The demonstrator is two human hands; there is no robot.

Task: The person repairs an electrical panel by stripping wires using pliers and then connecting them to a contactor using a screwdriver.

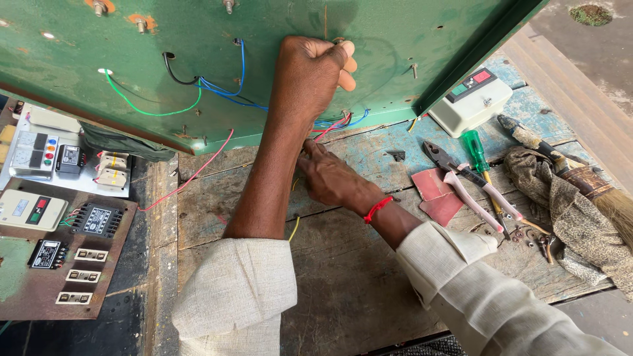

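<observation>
Left hand (310, 76) raised, forearm running steeply up from rolled pale sleeve, knuckles toward camera, fingers curled shut against green metal panel (217, 59); fingertips pinched at a small fitting near panel's upper middle, object inside the grip too small to make out. Right hand (333, 178) lower, wrist bent inward, red thread band (377, 208) around wrist; fingers together, tips pointing up under left forearm at panel's lower edge, touching red and blue wires (336, 123) there. Cannot tell whether right fingers actually clamp a wire; tips hidden behind left arm.

Panel tilted, leaning over worn wooden workbench (343, 283). Blue, green, black and pink wires looping across panel face; yellow wire (294, 227) trailing down onto bench between the two arms.

Right of hands, on bench: pliers with pink handles (471, 191), green-handled screwdriver (476, 153), red sandpaper pieces (436, 196), white switch box with red and green buttons (469, 102), crumpled patterned rag (570, 211), brush with wrapped handle (580, 175). Small screws scattered near rag.

Left of hands, well apart: rusty board with mounted electrical parts (59, 250), pale control unit with coloured buttons (39, 155) above it.
</observation>
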